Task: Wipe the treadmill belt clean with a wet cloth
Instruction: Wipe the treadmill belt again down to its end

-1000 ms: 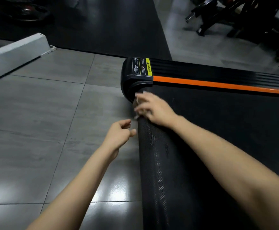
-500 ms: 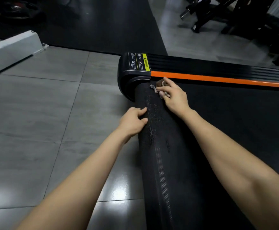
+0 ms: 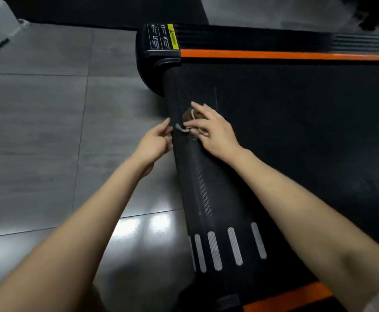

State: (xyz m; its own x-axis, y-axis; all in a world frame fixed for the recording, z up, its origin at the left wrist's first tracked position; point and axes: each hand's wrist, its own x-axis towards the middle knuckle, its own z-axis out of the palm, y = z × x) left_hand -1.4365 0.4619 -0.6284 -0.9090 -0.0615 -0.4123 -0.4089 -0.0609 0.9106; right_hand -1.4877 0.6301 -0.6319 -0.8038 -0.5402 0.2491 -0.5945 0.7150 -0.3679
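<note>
The black treadmill belt (image 3: 285, 136) fills the right half of the view, its rounded rear end curving down toward the floor. My right hand (image 3: 215, 129) rests on that curved end and holds a small bunched brownish-white cloth (image 3: 189, 115) against the belt, fingers curled over it. A pale strip of the cloth sticks out to the left. My left hand (image 3: 156, 140) is at the belt's edge beside it, fingers loosely bent, fingertips near that strip; whether they pinch it is unclear.
An orange side rail (image 3: 274, 55) and a black end cap with a yellow warning label (image 3: 161, 41) border the belt's far side. Grey glossy floor tiles (image 3: 49, 131) lie to the left. White dash marks (image 3: 233, 244) are printed on the belt near me.
My right hand slid the cloth from the corner by the end cap toward me along the belt's curved end. My left hand lifted off the belt edge and moved up beside the cloth.
</note>
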